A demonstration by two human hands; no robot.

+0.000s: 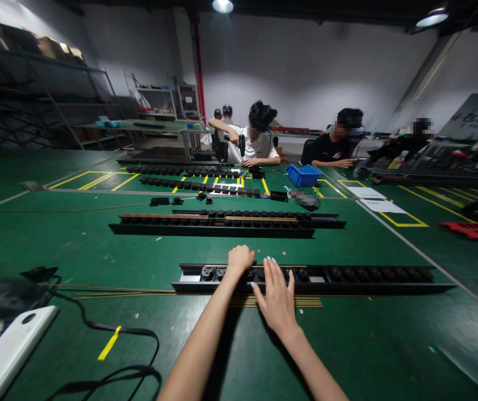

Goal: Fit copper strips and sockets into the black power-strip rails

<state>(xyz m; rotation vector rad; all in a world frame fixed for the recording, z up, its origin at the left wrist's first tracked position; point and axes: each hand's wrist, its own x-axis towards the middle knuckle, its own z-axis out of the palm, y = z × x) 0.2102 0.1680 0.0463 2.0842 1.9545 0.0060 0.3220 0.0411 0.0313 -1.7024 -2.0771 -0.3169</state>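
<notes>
A long black channel rail (372, 288) lies across the table in front of me, with a row of black wheel-like modules (347, 273) inside it. My left hand (241, 258) is at the rail's far side, fingers curled down; what they hold, if anything, is hidden. A thin brass-coloured rod (280, 266) runs along that far edge near both hands. My right hand (278, 301) rests over the rail, fingers spread, its fingertips reaching the modules. Several similar thin rods (309, 302) lie on the table along the rail's near side.
Behind is a second black rail (213, 229) with rods on it. Farther back are strips of black modules (197, 186) and a blue bin (303, 175). A white phone-like device (13, 351) and black cable (113, 329) lie at left. Across the table, a person holds a power drill (242, 146).
</notes>
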